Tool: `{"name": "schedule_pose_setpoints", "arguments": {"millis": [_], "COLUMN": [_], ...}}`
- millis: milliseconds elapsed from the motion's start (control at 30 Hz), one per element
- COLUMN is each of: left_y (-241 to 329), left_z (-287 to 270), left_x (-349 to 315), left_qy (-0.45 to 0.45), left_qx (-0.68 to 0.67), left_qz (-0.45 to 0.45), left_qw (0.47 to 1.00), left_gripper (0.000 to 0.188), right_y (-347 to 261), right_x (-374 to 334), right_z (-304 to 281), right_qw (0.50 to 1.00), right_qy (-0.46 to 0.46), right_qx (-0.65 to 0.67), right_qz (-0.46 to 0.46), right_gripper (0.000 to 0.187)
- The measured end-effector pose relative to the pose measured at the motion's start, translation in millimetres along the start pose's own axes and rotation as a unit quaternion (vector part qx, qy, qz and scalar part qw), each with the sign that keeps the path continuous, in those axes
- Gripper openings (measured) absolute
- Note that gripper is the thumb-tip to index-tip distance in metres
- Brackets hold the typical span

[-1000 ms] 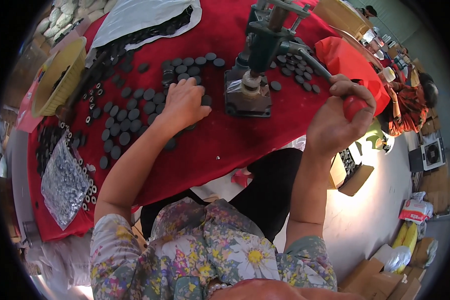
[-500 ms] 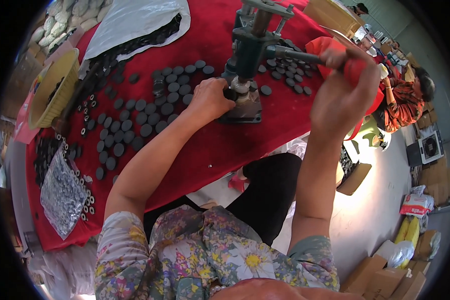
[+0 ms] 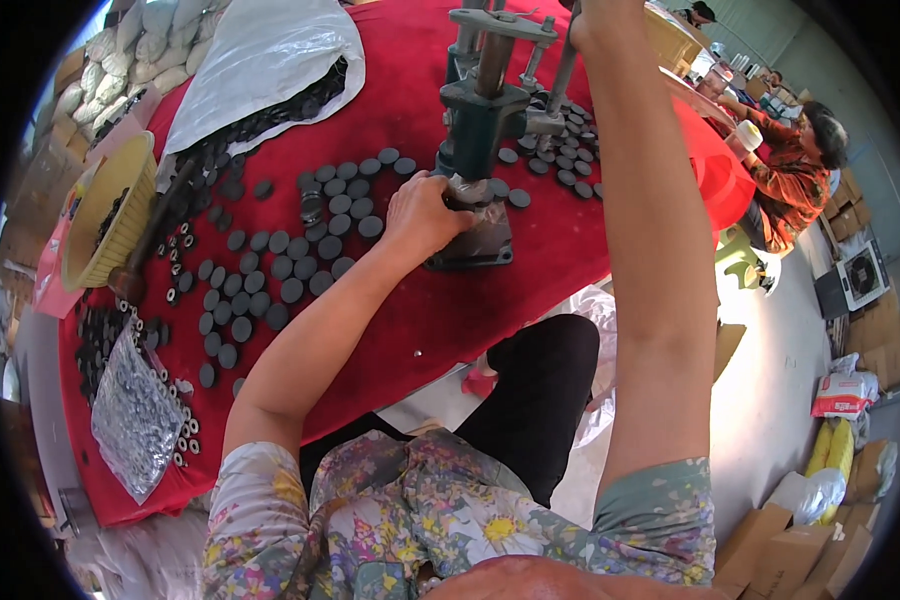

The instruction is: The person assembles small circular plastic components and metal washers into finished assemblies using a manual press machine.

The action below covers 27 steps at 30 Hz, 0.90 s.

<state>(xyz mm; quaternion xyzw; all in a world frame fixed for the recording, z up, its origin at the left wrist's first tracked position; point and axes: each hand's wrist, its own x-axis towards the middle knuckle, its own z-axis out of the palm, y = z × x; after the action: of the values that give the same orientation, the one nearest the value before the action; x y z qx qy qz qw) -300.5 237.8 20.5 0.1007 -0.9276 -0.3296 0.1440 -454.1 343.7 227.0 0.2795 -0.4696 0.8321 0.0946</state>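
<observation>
Cluttered workshop: a worktop point(image 3: 560, 240) under red cloth carries one dark green metal hand press point(image 3: 475, 130) with one steel lever point(image 3: 564, 75). One right hand point(image 3: 592, 25), mostly cut off, is by the lever; grip unclear. One left hand point(image 3: 422, 218) curls its fingers beside the pale pressing head point(image 3: 470, 188); any hold is hidden. Fingertips are best kept clear beneath. Dozens of flat dark-grey discs point(image 3: 291, 290), too crowded to count, flank the press.

To my left I had pale sacks point(image 3: 160, 38), piled; to my right, a co-worker point(image 3: 788, 190) in patterned orange, a boxy fan unit point(image 3: 860, 278), a red-and-white package point(image 3: 838, 398), a yellow bag point(image 3: 838, 455), cardboard boxes point(image 3: 792, 562).
</observation>
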Motion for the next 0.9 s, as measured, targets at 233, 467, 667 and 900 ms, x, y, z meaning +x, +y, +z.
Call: {"name": "schedule_pose_setpoints", "arguments": {"millis": [233, 467, 667, 900], "left_y": [-9.6, -28.3, -61.4, -65.3], "left_z": [13.8, -9.6, -48.5, -40.4], "left_x": [3.0, -10.8, -39.6, -35.5], "left_qy": [0.054, 0.068, 0.044, 0.006], "left_qx": [-0.053, -0.058, 0.088, 0.223], "left_qz": [0.035, 0.033, 0.05, 0.048], "left_qw": [0.996, 0.995, 0.994, 0.974], "left_gripper": [0.046, 0.05, 0.042, 0.043], "right_y": [-3.6, -33.4, 45.5, 2.6], "right_x": [-5.3, -127.2, -264.5, -224.2], "right_z": [6.8, -36.0, -106.3, -83.8], "right_qw": [0.998, 0.99, 0.962, 0.97], "right_qy": [0.042, -0.018, -0.007, -0.03], "right_qx": [-0.038, 0.005, -0.06, -0.052], "right_qz": [0.002, -0.141, -0.267, -0.234], "right_gripper": [0.032, 0.018, 0.033, 0.034]}}
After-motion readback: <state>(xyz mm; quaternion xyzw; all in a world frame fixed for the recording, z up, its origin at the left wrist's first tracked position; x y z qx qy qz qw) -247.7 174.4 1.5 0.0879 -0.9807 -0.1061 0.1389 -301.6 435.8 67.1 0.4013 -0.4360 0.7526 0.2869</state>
